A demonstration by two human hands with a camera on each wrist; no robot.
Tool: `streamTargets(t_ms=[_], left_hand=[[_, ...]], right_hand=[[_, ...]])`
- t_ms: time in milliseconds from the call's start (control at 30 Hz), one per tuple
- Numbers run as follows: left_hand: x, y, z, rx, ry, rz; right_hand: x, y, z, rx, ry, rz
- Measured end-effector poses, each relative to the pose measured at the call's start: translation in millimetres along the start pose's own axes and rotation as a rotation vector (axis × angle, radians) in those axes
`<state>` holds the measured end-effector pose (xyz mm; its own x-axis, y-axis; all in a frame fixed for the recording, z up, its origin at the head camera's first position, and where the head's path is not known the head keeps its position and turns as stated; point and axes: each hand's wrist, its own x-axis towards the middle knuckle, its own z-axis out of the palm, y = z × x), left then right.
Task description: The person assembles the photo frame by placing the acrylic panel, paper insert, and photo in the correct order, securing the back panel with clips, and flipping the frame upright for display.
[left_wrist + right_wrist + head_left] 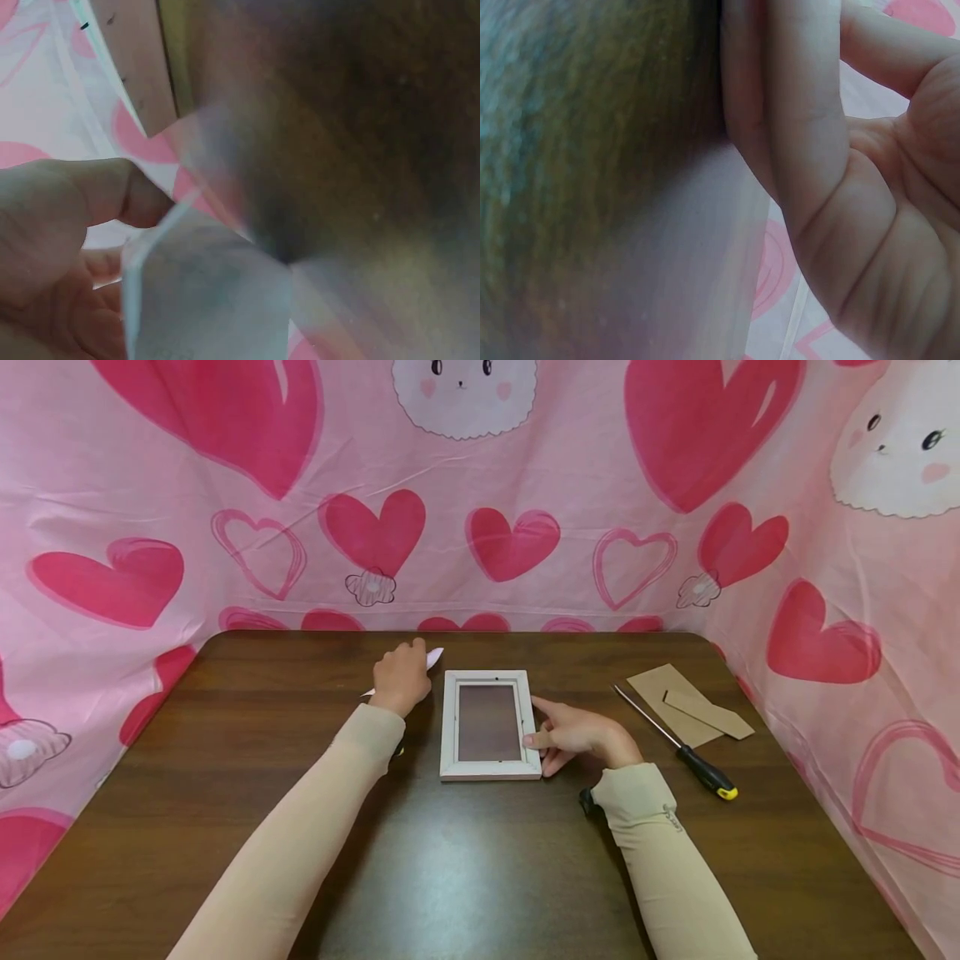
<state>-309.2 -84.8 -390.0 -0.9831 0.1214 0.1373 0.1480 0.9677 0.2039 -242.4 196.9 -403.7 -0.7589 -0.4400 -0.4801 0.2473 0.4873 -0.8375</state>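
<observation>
White sheet (pixel 214 300), probably paper, in grip of left hand (pixel 402 677); white frame (pixel 450 727) in grip of right hand (pixel 576 732)

One high, wide view from the head and two close ones from the wrists.
The head camera looks forward and down over the table (pixel 465 868), far enough back to take in both arms and the hanging cloth (pixel 450 468) behind. The left wrist camera sits close to the left hand (pixel 401 678), with the tabletop tipped steeply across its right side; it shares the paper (pixel 214 300) and one end of the frame (pixel 135 67) with the head view. The right wrist camera is nearer still, the right hand (pixel 573 731) filling its right side, tabletop at left, cloth beyond; the head view shows that hand too.
</observation>
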Motion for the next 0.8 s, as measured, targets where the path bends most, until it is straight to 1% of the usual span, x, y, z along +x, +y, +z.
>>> streamTargets(t_ms=[133, 200, 267, 400, 533, 700, 800], left_hand=[[3.1, -2.9, -6.2, -0.089, 0.088, -0.02], [4.8, -4.9, -9.2, -0.139, 0.115, -0.033], [6.2, -7.0, -11.8, -0.202, 0.128, -0.053], [8.1, -11.6, -14.8, -0.355, 0.132, -0.095], [7.3, -15.4, -16.7, -0.497, 0.091, -0.134], [0.5, -14.6, -23.5, -0.679, -0.004, -0.182], [-4.8, -11.7, -27.1, -0.793, -0.071, -0.191]], right_hand=[[0.9, 0.0, -0.4, 0.003, -0.002, 0.0], [1.2, 0.2, -0.5, 0.004, -0.005, 0.001], [1.6, 0.1, -0.7, 0.001, -0.009, -0.002], [2.1, 0.2, -0.7, 0.002, -0.009, 0.0], [2.1, 0.6, -0.4, -0.003, -0.002, 0.004], [1.5, 1.0, 0.0, -0.005, 0.0, -0.002], [1.1, 0.8, -0.1, -0.006, 0.001, 0.001]])
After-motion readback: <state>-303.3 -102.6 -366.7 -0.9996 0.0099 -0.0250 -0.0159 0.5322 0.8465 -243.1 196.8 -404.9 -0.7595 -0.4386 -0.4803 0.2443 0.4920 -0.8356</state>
